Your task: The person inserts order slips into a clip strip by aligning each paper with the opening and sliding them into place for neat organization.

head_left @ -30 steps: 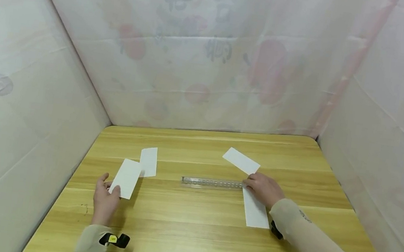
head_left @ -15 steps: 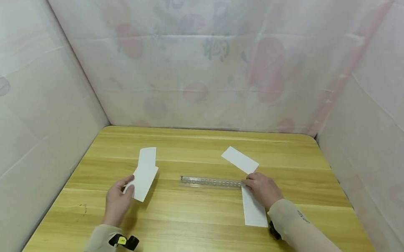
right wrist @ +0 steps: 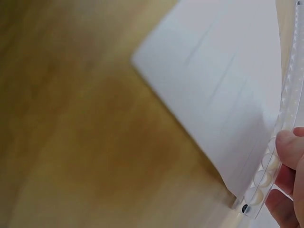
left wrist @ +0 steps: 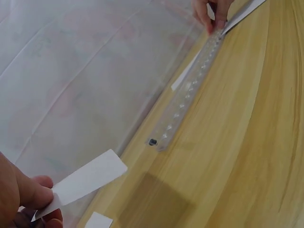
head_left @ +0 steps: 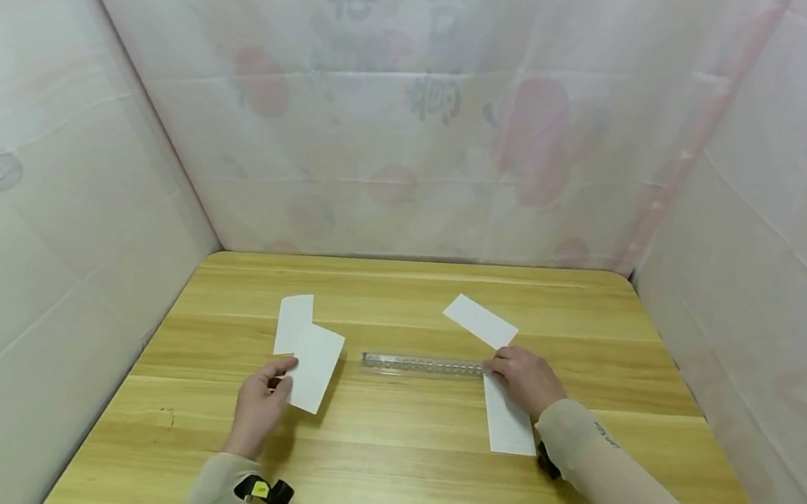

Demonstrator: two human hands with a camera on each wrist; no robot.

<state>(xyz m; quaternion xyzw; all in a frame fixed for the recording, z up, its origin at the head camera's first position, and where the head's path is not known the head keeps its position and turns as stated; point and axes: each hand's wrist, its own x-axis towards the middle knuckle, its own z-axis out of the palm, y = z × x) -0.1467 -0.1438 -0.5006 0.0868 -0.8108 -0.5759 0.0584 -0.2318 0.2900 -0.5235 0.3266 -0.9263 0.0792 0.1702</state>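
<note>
My left hand pinches the near end of a white paper slip and holds it just above the wooden table; the left wrist view shows that slip sticking out from my fingers. A second slip lies flat just behind it. My right hand grips the right end of a clear plastic ruler and rests on a long slip. The right wrist view shows my fingertips on the ruler beside that slip.
Another white slip lies behind my right hand. Pale printed fabric walls close the table in at the left, back and right. The ruler runs across the table's middle.
My left hand has carried its slip to the right, toward the ruler's left end, past the slip lying on the table. The right hand and the ruler have stayed put.
</note>
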